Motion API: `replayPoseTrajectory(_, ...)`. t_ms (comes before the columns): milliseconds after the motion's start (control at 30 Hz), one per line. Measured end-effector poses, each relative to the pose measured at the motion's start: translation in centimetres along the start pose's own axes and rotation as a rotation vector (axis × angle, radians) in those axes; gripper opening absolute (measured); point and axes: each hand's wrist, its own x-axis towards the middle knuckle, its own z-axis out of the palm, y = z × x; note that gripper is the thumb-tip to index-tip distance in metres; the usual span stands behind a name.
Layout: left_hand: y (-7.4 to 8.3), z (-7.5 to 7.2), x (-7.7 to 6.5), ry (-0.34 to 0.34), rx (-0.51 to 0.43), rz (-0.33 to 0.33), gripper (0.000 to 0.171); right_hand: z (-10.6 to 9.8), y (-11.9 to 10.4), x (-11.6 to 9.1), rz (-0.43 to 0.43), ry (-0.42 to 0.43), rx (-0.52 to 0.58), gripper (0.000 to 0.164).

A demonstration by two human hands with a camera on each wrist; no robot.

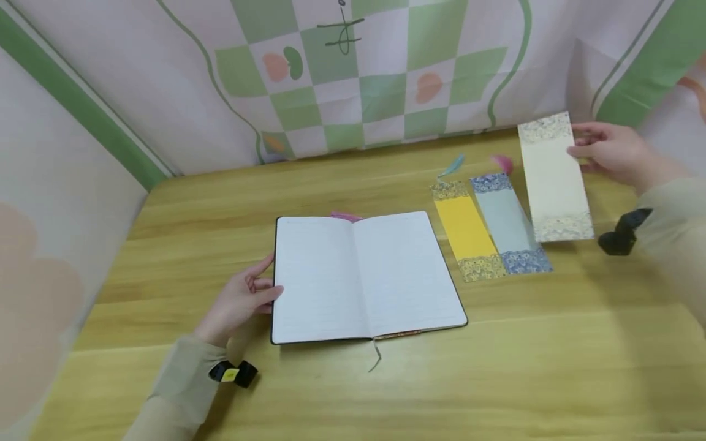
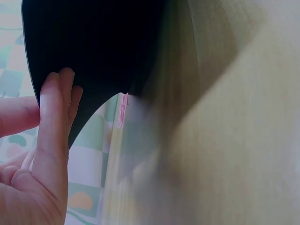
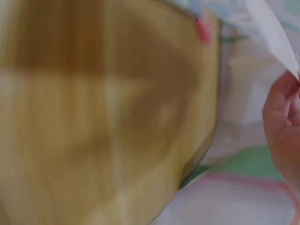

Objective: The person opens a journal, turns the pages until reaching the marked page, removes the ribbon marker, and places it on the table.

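An open notebook [image 1: 317, 275] with blank-looking white pages has its left cover edge pinched by my left hand [image 1: 242, 300], thumb on the page and fingers beneath. From the left wrist view, the dark cover [image 2: 98, 42] is lifted off the table on that side, with the left fingers [image 2: 54, 117] against it. At the upper right, my right hand [image 1: 612, 150] pinches a cream bookmark [image 1: 554, 177] with lace-pattern ends by its right edge, held up above the table. In the right wrist view, part of the right hand [image 3: 281, 122] grips the pale bookmark's edge [image 3: 272, 33].
A yellow bookmark [image 1: 466, 229] with a teal tassel [image 1: 452, 166] and a pale blue bookmark [image 1: 510, 220] lie right of the notebook. A pink tassel [image 1: 502, 163] shows behind them. The wooden table [image 1: 353, 392] meets a checked curtain [image 1: 380, 92] at the back.
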Motion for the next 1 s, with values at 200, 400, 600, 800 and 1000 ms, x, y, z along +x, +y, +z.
replayPoseTrajectory(200,0.2,0.2,-0.2,0.007,0.020,-0.001,0.072,-1.0,3.3,0.3,0.036,-0.128,-0.200,0.069)
replayPoseTrajectory(400,0.4,0.3,-0.5,0.005,0.015,-0.004,0.072,-1.1,5.0,-0.2,0.084,-0.140,-0.258,0.071)
replayPoseTrajectory(600,0.1,0.5,-0.3,0.008,-0.001,-0.002,0.072,-1.1,6.0,0.1,0.060,-0.104,-0.270,0.043)
replayPoseTrajectory(800,0.0,0.7,-0.3,0.024,0.005,0.011,0.071,-0.3,5.8,0.2,0.034,-0.106,-0.376,0.077)
replayPoseTrajectory(1000,0.0,0.8,-0.3,0.029,0.002,0.010,0.071,0.3,5.9,0.2,-0.013,-0.073,-0.532,0.075)
